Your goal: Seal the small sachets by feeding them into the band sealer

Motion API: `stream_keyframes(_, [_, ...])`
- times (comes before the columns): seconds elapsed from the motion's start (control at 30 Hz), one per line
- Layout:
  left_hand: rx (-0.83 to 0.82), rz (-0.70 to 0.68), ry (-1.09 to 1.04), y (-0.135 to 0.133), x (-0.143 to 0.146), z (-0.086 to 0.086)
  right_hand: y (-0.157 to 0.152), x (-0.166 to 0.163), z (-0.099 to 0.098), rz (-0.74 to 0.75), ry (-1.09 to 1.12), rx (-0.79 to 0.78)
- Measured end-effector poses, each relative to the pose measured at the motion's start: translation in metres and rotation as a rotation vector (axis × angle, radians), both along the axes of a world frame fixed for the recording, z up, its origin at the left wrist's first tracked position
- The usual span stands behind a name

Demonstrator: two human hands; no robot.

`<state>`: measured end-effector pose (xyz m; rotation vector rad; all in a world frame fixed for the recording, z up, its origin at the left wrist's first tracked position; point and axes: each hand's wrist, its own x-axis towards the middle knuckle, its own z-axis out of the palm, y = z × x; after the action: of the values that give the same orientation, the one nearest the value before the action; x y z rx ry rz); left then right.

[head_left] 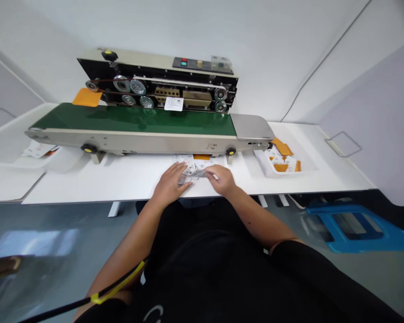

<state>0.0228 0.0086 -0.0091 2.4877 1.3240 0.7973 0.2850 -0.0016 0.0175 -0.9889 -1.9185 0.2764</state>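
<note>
My left hand [170, 183] lies at the left end of a small silvery packet [198, 173], its fingers stretched out and its thumb apart from them. At the packet's other end, my right hand [221, 179] is closed in a pinch on the edge. Several printed white packets [190, 161] lie on the table just beyond my fingers, partly hidden by my hands. An orange packet [201, 157] shows among them, under the front of the machine.
A band sealing machine [161, 143] with a green conveyor belt [138, 119] stands behind my hands. One white packet [173, 104] and one orange packet [87, 97] sit along its sealing line. Bins of packets flank it: right bin [264, 167], left bin [6, 154]. A blue stool [350, 244] stands lower right.
</note>
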Motion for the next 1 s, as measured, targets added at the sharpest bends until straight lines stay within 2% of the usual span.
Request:
stream_keyframes(0.1, [-0.041,0.016,0.057,0.001,0.002,-0.001,0.035,0.036,0.042,-0.235,0.247,-0.141])
stream_keyframes(0.2, [-0.035,0.017,0.046,0.001,0.002,-0.001,0.094,0.073,0.09,-0.36,0.448,-0.3])
stream_keyframes(0.27, [-0.029,0.022,0.03,0.001,0.001,0.0,0.133,0.088,0.115,-0.424,0.532,-0.429])
stream_keyframes(0.37, [-0.03,0.032,0.031,0.0,0.001,0.001,0.174,0.092,0.137,-0.418,0.614,-0.611])
stream_keyframes(0.5, [-0.02,0.028,0.036,-0.001,0.0,-0.001,0.196,0.079,0.145,-0.324,0.564,-0.76])
stream_keyframes(0.57, [-0.016,0.039,0.023,-0.001,-0.001,-0.003,0.191,0.074,0.145,-0.362,0.481,-0.689])
stream_keyframes(0.67, [-0.007,0.054,-0.002,-0.002,-0.003,-0.005,0.158,0.068,0.135,-0.484,0.361,-0.313])
stream_keyframes(0.73, [0.006,0.029,-0.009,-0.002,-0.003,-0.005,0.121,0.059,0.118,-0.486,0.303,-0.085])
stream_keyframes(0.8, [0.004,-0.019,-0.001,-0.001,-0.001,-0.004,0.081,0.045,0.093,-0.382,0.229,-0.003])
stream_keyframes(0.87, [-0.009,-0.064,0.002,-0.001,0.001,-0.003,0.048,0.028,0.064,-0.181,0.065,-0.031])
stream_keyframes(0.93, [0.003,-0.076,-0.038,-0.002,0.001,-0.004,0.029,0.01,0.035,0.0,-0.112,-0.071])
stream_keyframes(1.0, [0.051,-0.046,-0.119,-0.007,0.0,-0.006,0.023,-0.006,0.012,0.11,-0.207,-0.094])
